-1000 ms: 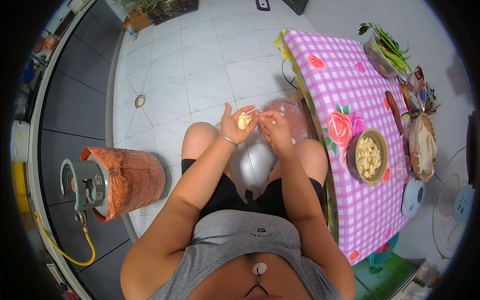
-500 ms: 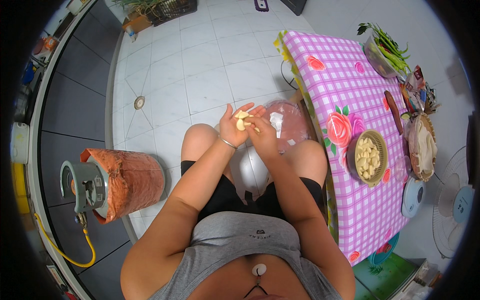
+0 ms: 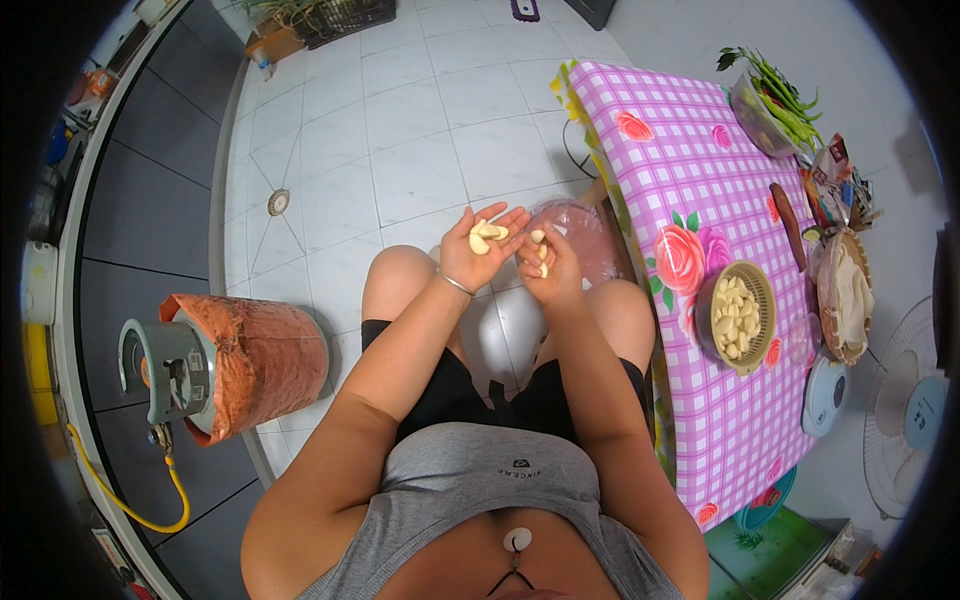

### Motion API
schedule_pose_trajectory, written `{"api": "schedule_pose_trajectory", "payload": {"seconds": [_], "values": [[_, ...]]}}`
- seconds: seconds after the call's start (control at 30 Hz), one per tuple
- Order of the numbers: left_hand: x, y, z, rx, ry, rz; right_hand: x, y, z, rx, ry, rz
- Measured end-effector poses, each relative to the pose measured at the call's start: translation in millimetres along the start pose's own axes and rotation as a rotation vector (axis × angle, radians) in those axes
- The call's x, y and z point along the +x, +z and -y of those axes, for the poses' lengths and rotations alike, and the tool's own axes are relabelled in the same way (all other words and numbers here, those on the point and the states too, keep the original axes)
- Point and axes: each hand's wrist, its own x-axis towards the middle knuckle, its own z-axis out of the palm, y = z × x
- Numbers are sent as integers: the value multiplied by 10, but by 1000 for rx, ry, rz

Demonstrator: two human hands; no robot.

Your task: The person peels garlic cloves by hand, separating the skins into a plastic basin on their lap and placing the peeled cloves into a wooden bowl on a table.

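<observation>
Over my lap, my left hand (image 3: 487, 264) is turned palm up, with several peeled garlic cloves (image 3: 481, 238) resting in it, its fingers stretched out to the right. Right beside it, my right hand (image 3: 560, 277) has curled fingers around a few more cloves (image 3: 542, 260), pale ends showing at the fingertips. On the table to the right, a tan plastic basket (image 3: 765, 300) contains many peeled cloves.
A table with a pink checked cloth (image 3: 720, 420) stands close on my right. On it are a bowl of green peppers (image 3: 765, 120), a brown-handled tool (image 3: 788, 226) and a cloth-lined wicker basket (image 3: 848, 300). A gas cylinder (image 3: 265, 365) stands at left.
My right hand has drawn back to the right from my left palm with a few cloves in its fingers. The other cloves stay in the left palm, now more exposed.
</observation>
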Motion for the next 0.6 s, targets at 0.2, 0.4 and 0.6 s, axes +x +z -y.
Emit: {"api": "schedule_pose_trajectory", "payload": {"seconds": [0.2,0.4,0.6], "values": [[33,-73,-3,80,-11,31,-71,151,-16,-3,58,-14],[29,-71,14,124,-33,42,-26,109,-140,-510,-166,-153],[47,-128,5,109,10,50,7,95,-262,-832,-328,-292]]}}
